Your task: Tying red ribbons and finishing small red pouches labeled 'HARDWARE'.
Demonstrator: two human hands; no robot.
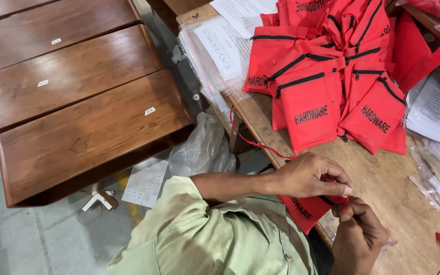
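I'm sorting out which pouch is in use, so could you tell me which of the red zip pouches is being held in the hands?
It is the red pouch at the table's near edge, pinched by both hands, apart from the pile of pouches lying untouched farther back.

Left hand [309, 177] hides most of the held red pouch [305, 211].

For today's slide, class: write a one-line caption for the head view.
Both hands, left hand and right hand, work a red zip pouch beside a pouch pile.
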